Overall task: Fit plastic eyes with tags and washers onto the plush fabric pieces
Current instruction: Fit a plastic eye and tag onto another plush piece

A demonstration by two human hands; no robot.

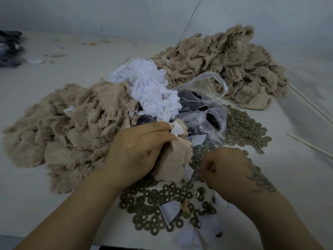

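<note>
white table (54, 204) | thin pale sticks (309, 103) at right edge | dark cloth heap (10, 47) far left

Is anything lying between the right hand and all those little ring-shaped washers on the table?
Nothing visible does. The right hand is curled directly over the washers, which lie loose around and under it. Only a few white tags are scattered among them, and the left hand holds the fabric piece off to the side.

Left hand (137, 152) pinching, right hand (232, 170) curled
</note>
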